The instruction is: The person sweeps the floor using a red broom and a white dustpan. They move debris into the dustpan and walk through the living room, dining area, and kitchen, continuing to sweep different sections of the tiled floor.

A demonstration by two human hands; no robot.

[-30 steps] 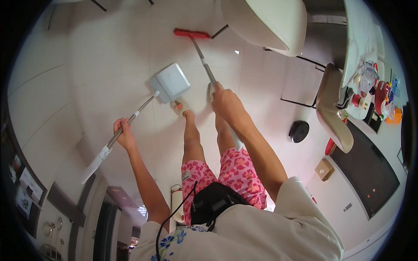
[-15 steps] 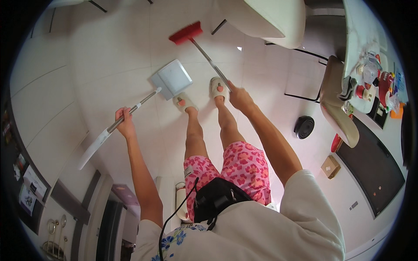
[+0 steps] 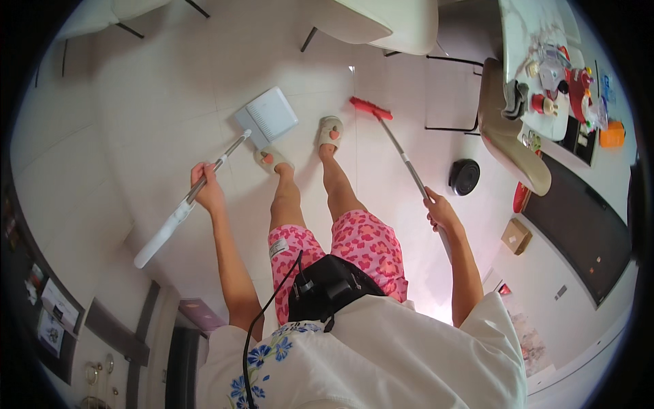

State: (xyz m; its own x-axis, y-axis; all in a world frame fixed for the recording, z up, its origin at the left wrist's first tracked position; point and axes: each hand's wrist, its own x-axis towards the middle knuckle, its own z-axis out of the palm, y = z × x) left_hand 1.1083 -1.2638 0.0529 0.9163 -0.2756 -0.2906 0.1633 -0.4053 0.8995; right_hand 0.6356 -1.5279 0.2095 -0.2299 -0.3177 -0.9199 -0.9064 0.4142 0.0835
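My left hand [image 3: 208, 187] is closed around the metal handle of a long-handled dustpan [image 3: 276, 112]. Its pale grey pan lies on the floor ahead of my left slipper [image 3: 274, 159], and the white grip end slants back to the lower left. In my right hand [image 3: 441, 211] is the handle of a broom [image 3: 409, 162], held out to the right. The broom's red head [image 3: 370, 108] is at floor level, to the right of my right slipper [image 3: 330, 133] and apart from the dustpan.
Pale chairs [image 3: 381, 24] stand ahead, and a beige chair [image 3: 507, 129] is at the right by a marble-topped table [image 3: 521, 20] crowded with bottles. A round black device [image 3: 464, 177] sits on the floor at right, with a cardboard box [image 3: 516, 236] beyond it.
The broom head has swung from ahead of the dustpan to the right and nearer. My right hand has moved right and back toward me. The dustpan stays near my left slipper.
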